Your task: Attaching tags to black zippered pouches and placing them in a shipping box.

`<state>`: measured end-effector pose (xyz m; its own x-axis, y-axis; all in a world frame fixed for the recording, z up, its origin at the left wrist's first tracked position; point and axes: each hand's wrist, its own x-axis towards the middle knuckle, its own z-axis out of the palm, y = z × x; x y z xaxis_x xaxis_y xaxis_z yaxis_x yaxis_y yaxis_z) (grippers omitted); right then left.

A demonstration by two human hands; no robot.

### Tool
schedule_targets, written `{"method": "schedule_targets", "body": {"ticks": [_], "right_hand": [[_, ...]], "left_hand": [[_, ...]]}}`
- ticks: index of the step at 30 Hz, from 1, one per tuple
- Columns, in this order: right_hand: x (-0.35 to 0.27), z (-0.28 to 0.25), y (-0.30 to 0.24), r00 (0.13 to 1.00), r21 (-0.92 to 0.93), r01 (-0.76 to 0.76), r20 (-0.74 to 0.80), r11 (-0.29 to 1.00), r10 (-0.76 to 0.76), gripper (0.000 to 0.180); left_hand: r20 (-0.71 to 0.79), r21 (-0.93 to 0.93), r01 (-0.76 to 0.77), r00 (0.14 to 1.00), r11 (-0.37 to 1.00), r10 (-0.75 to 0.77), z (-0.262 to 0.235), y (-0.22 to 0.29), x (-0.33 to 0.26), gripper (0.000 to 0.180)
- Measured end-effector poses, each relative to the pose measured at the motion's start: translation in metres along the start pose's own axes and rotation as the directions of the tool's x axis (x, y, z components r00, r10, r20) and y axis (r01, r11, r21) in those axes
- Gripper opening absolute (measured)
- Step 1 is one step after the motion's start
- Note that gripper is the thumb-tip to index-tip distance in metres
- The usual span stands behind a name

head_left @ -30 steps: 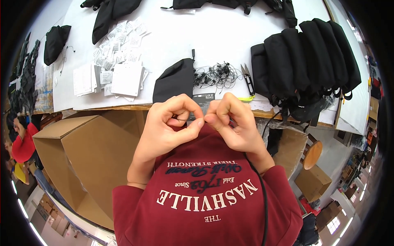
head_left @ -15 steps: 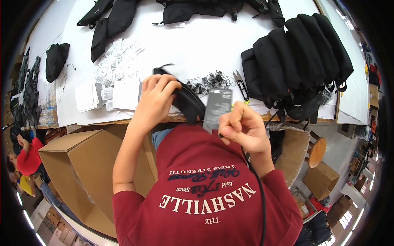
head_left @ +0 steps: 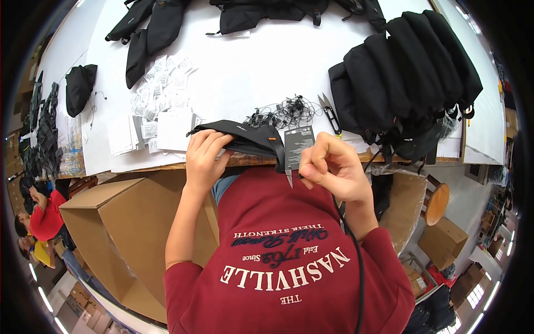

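Cardboard box (head_left: 128, 222): open brown carton standing below the table edge, at the person's left, beside the left forearm.

Paper slips (head_left: 158, 106): a loose spread of small white tags and cards on the white table (head_left: 245, 67), above and left of the left hand.

Left hand (head_left: 204, 158): fingers curled closed over the near edge of a flat black pouch, thumb hidden underneath; it pins the pouch at the front edge of the table.

Black pouch (head_left: 239, 136): a slim fabric bag lying with its long axis running left to right, from the left hand toward the right hand. Its strap end points right and hangs just over the table edge.

Hang tag (head_left: 297, 147): a dark grey card, upright, long axis top to bottom, touching the right end of the pouch; a pale pointed tip shows below it.

Right hand (head_left: 334, 170): thumb and forefinger pinched shut on the lower edge of the hang tag, just right of the pouch's strap end. This hand is the nearer one to the tag.

Tangle of cords (head_left: 283, 111): thin black loops on the table just behind the tag.

Snips (head_left: 329, 112): small black-handled thread cutters, lying near the cords, untouched.

Stack of black bags (head_left: 411, 72): a row of matching pouches leaning together, well right of both hands.
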<state>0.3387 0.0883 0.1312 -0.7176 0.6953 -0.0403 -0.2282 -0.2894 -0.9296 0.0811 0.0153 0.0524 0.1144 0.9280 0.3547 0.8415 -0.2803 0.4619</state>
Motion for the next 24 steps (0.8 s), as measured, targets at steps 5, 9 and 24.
{"method": "schedule_targets", "body": {"ticks": [5, 9, 24], "right_hand": [[-0.002, -0.002, 0.003, 1.000, -0.035, -0.015, -0.014, 0.999, 0.014, 0.029], [-0.001, -0.001, 0.004, 0.999, -0.072, -0.029, -0.023, 0.997, 0.027, 0.029], [0.019, 0.012, -0.002, 0.981, -0.765, 0.174, 0.082, 0.621, -0.174, 0.037]], "left_hand": [[-0.072, -0.002, -0.030, 0.997, 1.000, 0.030, 0.007, -0.002, 0.000, 0.032], [-0.112, -0.032, -0.005, 0.994, 0.999, 0.001, 0.010, 0.000, 0.004, 0.032], [-0.135, 0.166, -0.244, 0.954, 0.955, 0.267, -0.032, 0.049, 0.031, 0.024]]}}
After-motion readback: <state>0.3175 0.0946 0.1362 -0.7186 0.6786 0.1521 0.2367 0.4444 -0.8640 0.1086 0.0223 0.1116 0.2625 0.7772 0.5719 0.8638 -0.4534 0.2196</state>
